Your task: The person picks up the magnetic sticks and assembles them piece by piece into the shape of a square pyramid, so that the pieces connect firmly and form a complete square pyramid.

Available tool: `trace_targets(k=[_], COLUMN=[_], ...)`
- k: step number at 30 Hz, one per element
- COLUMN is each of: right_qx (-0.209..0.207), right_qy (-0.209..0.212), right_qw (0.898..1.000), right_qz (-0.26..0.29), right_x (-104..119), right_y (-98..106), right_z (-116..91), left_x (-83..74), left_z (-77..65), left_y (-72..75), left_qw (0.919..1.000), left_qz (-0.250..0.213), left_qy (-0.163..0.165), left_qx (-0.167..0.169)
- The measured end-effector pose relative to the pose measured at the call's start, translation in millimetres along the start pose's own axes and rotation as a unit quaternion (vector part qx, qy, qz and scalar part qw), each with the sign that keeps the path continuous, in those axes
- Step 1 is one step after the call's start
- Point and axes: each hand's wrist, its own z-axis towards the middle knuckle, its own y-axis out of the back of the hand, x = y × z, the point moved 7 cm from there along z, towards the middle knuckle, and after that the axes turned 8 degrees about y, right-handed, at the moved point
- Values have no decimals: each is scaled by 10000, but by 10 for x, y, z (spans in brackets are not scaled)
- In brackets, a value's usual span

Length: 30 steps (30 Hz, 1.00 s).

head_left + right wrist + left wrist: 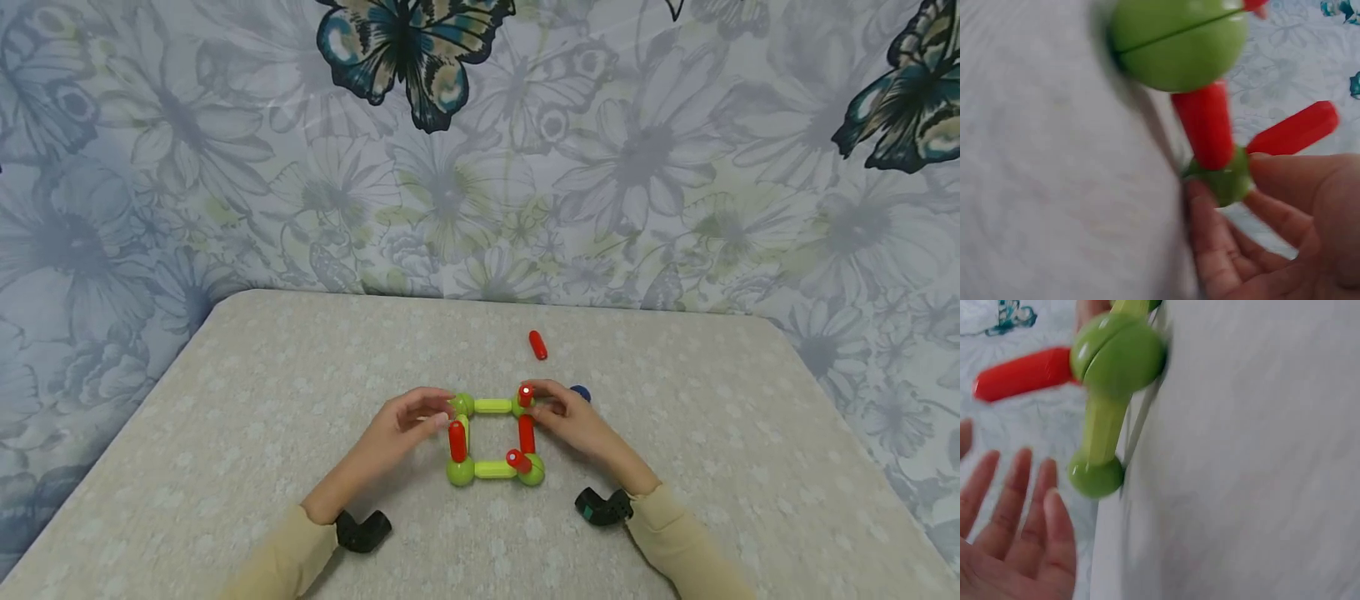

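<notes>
A square frame of green balls lies on the table, its sides made of light-green rods and one red rod at the right. Red rods stick up from three of its balls, among them the near-left ball and the near-right ball. My right hand holds the far-right ball between thumb and fingers, below its upright red rod. My left hand is beside the far-left ball; in the left wrist view its fingers are extended and apart from that ball.
A loose red rod lies behind the frame on the tabletop. Just beyond my right hand is a blue ball, partly hidden. Black wrist cameras jut inward from both sleeves. A patterned cloth hangs behind the table.
</notes>
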Motion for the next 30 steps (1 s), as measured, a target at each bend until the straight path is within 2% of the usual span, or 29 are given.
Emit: trace_targets(k=[3, 6, 10, 13, 16, 19, 26, 30], right_qx=[225, 594, 1482, 1891, 1814, 1591, 1040, 589], right_qy=[100, 283, 722, 919, 1017, 1050, 1197, 1216], right_qw=[9986, 9944, 9840, 9763, 9762, 9789, 9839, 9862], right_qz=[-462, -824, -673, -522, -607, -739, -826, -955], right_x=[-48, 71, 192, 218, 216, 185, 124, 91], right_y=[63, 60, -87, -186, -228, -251, -195, -124], right_z=[-55, -186, -396, -496, -516, -489, -374, -272], left_x=[45, 95, 133, 130, 118, 123, 163, 145], left_z=[93, 202, 356, 444, 469, 439, 260, 118], left_y=[151, 225, 172, 66, -24, -47, 49, 33], left_qw=[9992, 9978, 9946, 9891, 9835, 9813, 9831, 9815], left_qz=[349, 634, 826, 947, 1038, 1107, 1357, 1478], left_qy=[130, 213, 189, 98, 33, 3, 149, 153], left_qx=[-146, 36, 593, 1120, 1484, 1572, 1222, 1209])
